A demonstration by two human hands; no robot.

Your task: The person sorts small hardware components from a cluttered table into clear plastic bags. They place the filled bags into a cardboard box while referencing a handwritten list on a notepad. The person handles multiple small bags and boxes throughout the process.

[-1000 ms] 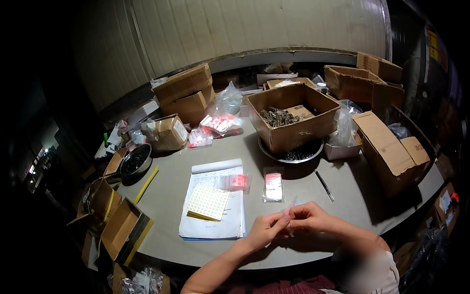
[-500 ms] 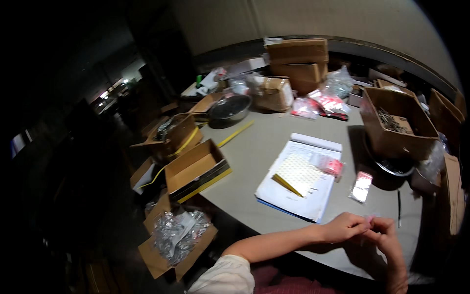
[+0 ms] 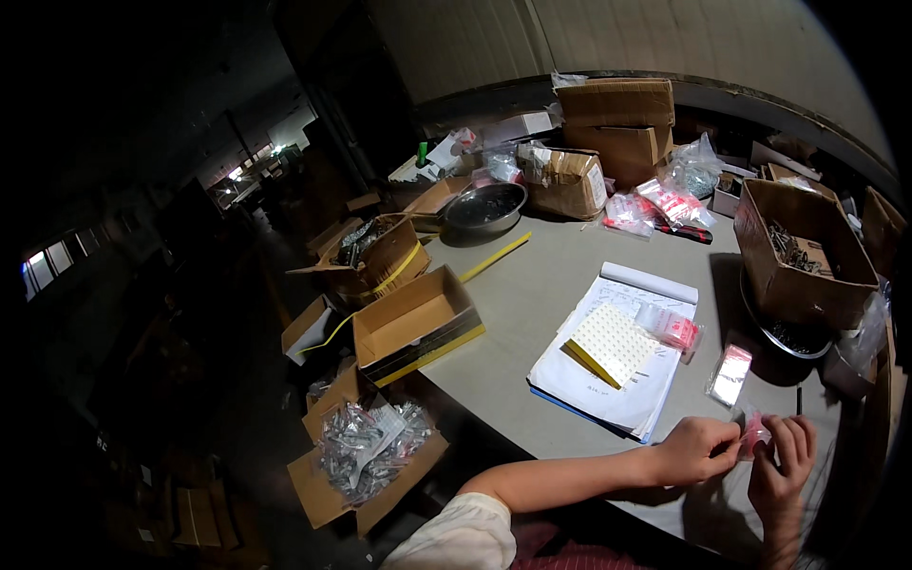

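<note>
Your left hand (image 3: 698, 449) and right hand (image 3: 783, 461) both pinch a small pink-and-clear bag (image 3: 753, 435) between them, its contents too indistinct to tell. Just beyond your hands lies a flat packet (image 3: 731, 375).

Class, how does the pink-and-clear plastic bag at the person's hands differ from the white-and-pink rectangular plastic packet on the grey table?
The pink-and-clear plastic bag is held between the left hand and right hand; the white-and-pink rectangular plastic packet lies untouched on the grey table. The bag looks crumpled; the packet lies flat. The bag is partly hidden by the hands; the packet shows a broad white face. Both include clear plastic and pink.
</note>
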